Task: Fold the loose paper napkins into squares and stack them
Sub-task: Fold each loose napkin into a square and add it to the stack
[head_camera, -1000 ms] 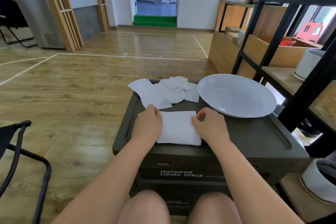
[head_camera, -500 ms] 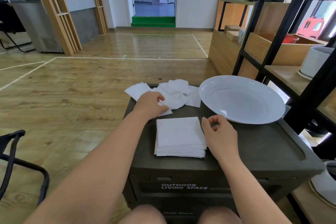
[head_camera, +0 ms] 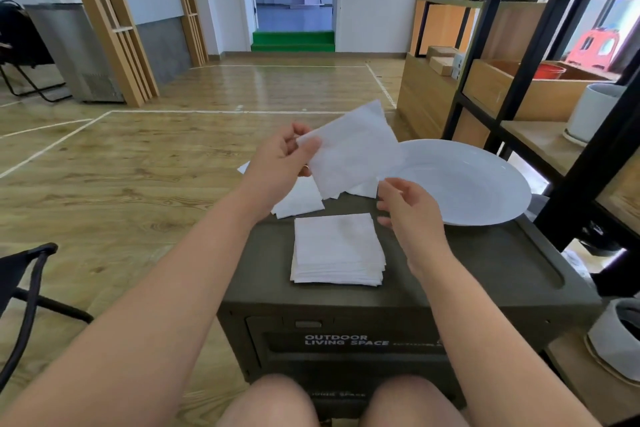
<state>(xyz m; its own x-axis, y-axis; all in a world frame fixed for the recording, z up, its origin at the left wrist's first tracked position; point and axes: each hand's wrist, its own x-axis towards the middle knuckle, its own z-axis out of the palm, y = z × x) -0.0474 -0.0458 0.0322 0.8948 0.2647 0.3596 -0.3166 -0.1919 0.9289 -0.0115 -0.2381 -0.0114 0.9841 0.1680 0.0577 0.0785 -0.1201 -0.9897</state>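
A neat stack of folded white napkins point(head_camera: 337, 248) lies on the dark green box lid point(head_camera: 467, 270). My left hand point(head_camera: 277, 163) pinches the left edge of a loose white napkin point(head_camera: 353, 149) and holds it up in the air above the box. My right hand point(head_camera: 408, 210) hovers just below the napkin's lower right corner, fingers loosely spread and holding nothing. A few more loose napkins point(head_camera: 298, 201) lie on the lid behind the stack, partly hidden by my left hand and the raised napkin.
A large white plate point(head_camera: 464, 180) rests on the right rear of the lid. A black metal shelf rack point(head_camera: 512, 80) stands to the right with pots on it. A black folding chair point(head_camera: 24, 288) is at the left. Wooden floor stretches ahead.
My left hand picked a loose napkin off the pile and raised it. My right hand lifted off the lid beside the stack toward the napkin's lower corner.
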